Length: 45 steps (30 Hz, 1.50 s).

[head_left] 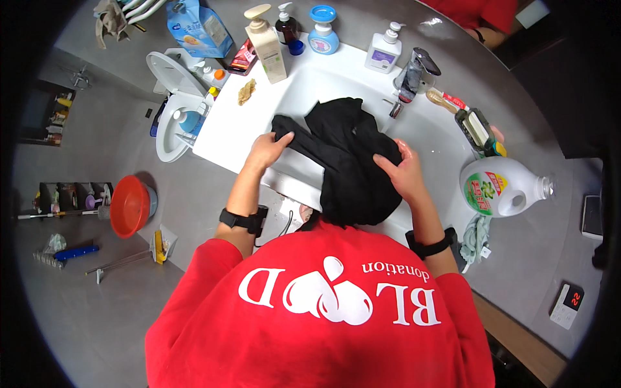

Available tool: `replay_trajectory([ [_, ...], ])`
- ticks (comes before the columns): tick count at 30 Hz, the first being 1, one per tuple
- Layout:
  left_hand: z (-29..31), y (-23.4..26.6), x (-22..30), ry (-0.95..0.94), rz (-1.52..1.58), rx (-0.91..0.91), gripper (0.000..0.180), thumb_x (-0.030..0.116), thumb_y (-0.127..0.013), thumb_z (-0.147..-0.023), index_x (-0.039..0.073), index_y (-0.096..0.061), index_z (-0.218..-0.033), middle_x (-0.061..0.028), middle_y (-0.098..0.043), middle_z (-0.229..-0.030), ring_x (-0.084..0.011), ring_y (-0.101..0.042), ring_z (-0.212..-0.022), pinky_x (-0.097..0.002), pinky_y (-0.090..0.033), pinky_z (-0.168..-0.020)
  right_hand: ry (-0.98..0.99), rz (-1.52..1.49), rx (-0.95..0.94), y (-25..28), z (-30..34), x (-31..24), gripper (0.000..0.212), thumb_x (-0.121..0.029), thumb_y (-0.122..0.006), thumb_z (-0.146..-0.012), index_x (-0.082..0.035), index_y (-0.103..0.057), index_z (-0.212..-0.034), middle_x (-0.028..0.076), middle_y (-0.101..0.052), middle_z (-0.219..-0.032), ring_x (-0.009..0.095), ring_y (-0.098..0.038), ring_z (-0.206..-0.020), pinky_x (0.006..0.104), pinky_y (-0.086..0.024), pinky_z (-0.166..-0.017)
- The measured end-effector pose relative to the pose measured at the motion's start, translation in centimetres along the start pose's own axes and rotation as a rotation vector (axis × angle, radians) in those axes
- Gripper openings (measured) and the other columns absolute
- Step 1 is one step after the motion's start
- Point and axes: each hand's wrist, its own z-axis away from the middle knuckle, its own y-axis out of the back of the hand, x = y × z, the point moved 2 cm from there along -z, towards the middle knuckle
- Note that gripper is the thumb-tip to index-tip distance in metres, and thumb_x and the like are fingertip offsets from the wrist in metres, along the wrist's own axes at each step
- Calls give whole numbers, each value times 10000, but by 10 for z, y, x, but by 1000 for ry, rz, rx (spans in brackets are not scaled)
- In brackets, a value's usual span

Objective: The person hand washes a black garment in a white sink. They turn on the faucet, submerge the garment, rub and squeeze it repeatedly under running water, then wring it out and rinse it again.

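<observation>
Black garment (352, 161), one piece, draped over the front rim of one white sink (304, 84); bulk hangs toward the person, a narrow strip runs left along the rim. Five bottles line the back ledge. Left hand (266, 150) grips the strip's end; right hand (402, 169) presses open-palmed on the bulk.

A garment (352, 155) lies in the sink (446, 139), bottles (323, 29) behind it.
</observation>
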Motion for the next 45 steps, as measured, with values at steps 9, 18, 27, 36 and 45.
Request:
replay_trajectory([
  [9, -29, 104, -46, -155, -430, 532, 488, 352, -743, -824, 61, -651, -1204, -251, -647, -1127, -314, -647, -1011, -382, -518, -872, -136, 651, -101, -20, 50, 73, 360, -184, -620, -848, -6, -566, -1156, 256, -652, -1044, 451, -607, -987, 486, -489, -851],
  [18, -136, 77, -39, -288, -436, 636, 414, 206, -713, -813, 121, -658, -1215, -193, -625, -1099, -358, -606, -1035, -416, -490, -928, -238, 539, 12, -20, 58, 100, 343, -184, -601, -854, -21, -574, -1154, 245, -649, -1047, 443, -607, -981, 476, -489, -840],
  [27, -159, 93, -32, 49, -390, 351, 324, 362, -826, -689, 115, -741, -881, -94, -727, -852, -271, -692, -831, -387, -534, -748, -316, 520, 18, -14, 58, 104, 352, -202, -612, -846, -19, -587, -1146, 240, -655, -1052, 437, -619, -970, 467, -501, -822],
  [36, -196, 144, -29, -420, -764, 453, 528, 120, -589, -846, 339, -587, -1326, -152, -441, -1373, -362, -397, -1244, -434, -285, -1084, -383, 529, 28, -11, 52, 121, 400, -227, -613, -828, -25, -587, -1173, 234, -660, -1062, 434, -621, -983, 467, -502, -838],
  [45, -309, 148, 21, -187, -910, 448, 574, 246, -554, -870, 427, -455, -1406, -113, -263, -1529, -439, -298, -1341, -564, -213, -1109, -373, 551, 30, -10, 50, 123, 389, -229, -616, -824, -32, -587, -1158, 239, -660, -1051, 438, -622, -980, 481, -503, -826],
])
